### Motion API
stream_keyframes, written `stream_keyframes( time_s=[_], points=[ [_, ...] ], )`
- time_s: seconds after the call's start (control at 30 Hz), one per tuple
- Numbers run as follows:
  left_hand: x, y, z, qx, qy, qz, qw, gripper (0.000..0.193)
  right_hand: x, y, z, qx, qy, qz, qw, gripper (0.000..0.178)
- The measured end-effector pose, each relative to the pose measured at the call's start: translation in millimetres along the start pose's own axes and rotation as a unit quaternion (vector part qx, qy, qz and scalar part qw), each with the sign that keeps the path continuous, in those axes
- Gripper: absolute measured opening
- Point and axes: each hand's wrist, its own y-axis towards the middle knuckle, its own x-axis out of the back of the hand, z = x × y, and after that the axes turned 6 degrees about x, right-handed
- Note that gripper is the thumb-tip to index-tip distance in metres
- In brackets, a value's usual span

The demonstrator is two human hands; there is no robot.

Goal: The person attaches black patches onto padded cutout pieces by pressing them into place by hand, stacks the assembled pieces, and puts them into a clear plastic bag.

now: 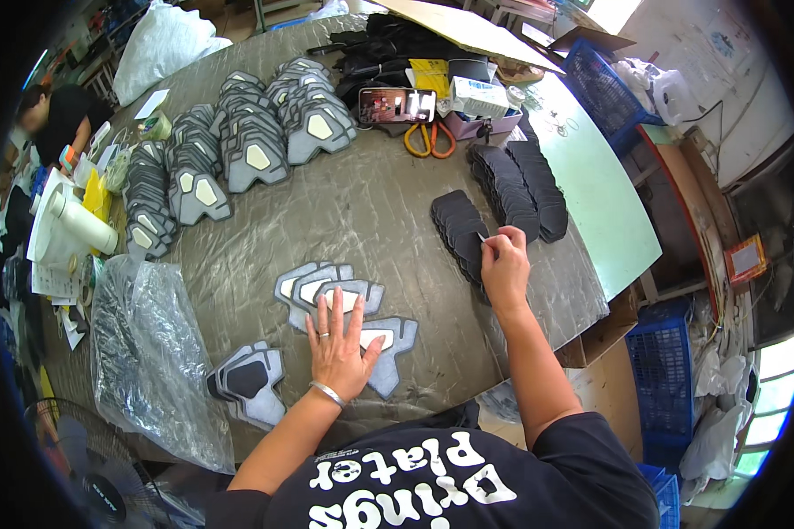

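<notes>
My left hand (338, 354) lies with its fingers spread over grey, angular layered pieces (293, 289) that carry cream-white pads. One separate grey piece (402, 337) with a cream pad sits beside its thumb. To the left of my wrist is a small overlapping set of grey pieces (264, 402) with a black patch (243, 376) on top. My right hand (506, 267) is at a row of overlapping black patches (457, 227), thumb and fingers pinched together. A small pale tip shows at the pinch; what it belongs to is unclear.
Several rows of overlapping padded pieces (254, 157) line the far left. More black patches (505, 189) lie at right. Orange-handled scissors (429, 141), a phone (397, 106) and a box (478, 97) stand at the back. Clear plastic (146, 344) covers the left edge; a person (57, 119) sits beyond.
</notes>
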Motion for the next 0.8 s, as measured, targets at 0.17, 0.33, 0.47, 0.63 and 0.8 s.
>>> stream_keyframes(
  time_s=[0.17, 0.33, 0.47, 0.63, 0.8],
  points=[
    [9.2, -11.9, 1.0, -0.026, 0.009, -0.029, 0.999, 0.081, 20.6, -15.6, 11.8, 0.131, 0.003, 0.007, 0.991, 0.009],
    [18.1, -33.4, -0.3, -0.1, 0.011, -0.017, 0.995, 0.075, 47.0, -37.4, 25.8, -0.025, 0.331, 0.099, 0.938, 0.004],
    [21.6, -50.3, 2.4, -0.122, 0.005, -0.028, 0.992, 0.063, 49.8, -55.7, 48.7, -0.252, 0.528, 0.248, 0.772, 0.007],
    [26.0, -56.6, -5.8, -0.123, -0.054, -0.032, 0.99, 0.065, 33.1, -88.7, 85.6, -0.303, 0.416, 0.332, 0.791, 0.015],
    [14.8, -62.7, 4.0, -0.104, -0.148, -0.097, 0.979, 0.067, 22.2, -102.2, 104.8, -0.279, 0.377, 0.315, 0.825, 0.021]
  ],
)
